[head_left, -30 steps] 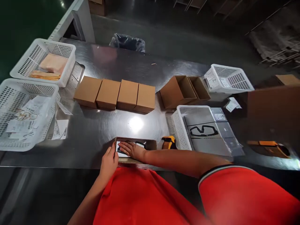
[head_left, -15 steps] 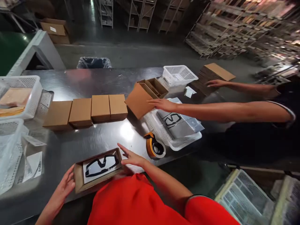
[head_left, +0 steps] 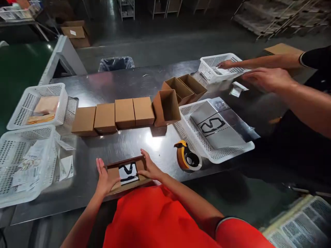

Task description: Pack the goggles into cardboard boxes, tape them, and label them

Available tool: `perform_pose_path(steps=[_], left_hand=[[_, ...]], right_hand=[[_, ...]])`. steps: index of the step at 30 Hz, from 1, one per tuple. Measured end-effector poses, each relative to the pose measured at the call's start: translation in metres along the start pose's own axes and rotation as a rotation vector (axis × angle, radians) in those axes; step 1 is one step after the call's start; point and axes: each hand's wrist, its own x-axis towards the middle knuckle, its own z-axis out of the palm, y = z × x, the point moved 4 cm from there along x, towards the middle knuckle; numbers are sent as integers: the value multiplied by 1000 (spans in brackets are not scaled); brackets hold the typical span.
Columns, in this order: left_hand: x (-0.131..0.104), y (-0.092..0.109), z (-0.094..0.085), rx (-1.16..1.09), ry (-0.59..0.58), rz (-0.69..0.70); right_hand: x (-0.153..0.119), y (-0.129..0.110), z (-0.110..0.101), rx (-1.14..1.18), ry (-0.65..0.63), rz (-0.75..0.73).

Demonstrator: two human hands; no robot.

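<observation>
An open cardboard box (head_left: 113, 172) lies at the table edge against my red shirt. Inside it shows a white printed package (head_left: 128, 173) with a thick black outline. My left hand (head_left: 104, 181) grips the box's left end, its thumb over a flap folded inward. At the right end, my right hand (head_left: 150, 168) holds the box the same way, thumb pressing the other short flap down across the package. A yellow and black tape dispenser (head_left: 186, 156) rests to the right of my right hand.
Closed cardboard boxes (head_left: 104, 117) form a row beyond my hands, with open boxes (head_left: 167, 108) at its right end. White baskets (head_left: 31, 103) stand left. A basket (head_left: 214, 156) with grey packages sits right. A co-worker's hands (head_left: 269, 78) are near another basket (head_left: 213, 74).
Both short flaps have folded in over the package under my thumbs. The co-worker has set an open box at the row's end and moved one hand to the far basket.
</observation>
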Motion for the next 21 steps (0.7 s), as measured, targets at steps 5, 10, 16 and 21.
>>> perform_pose_path(steps=[5,10,16,21], left_hand=[[-15,18,-26,246,-316,359],[-14,34,-20,507,-354,448],[-7,39,-1,654,-114,486],[-27,39,-9,692,-175,627]], right_hand=[[-4,-2,-6,47,45,-45],[-5,-3,-2,295,101,167],[-21,-11,15,401,223,288],[-25,-11,21,544,288,340]])
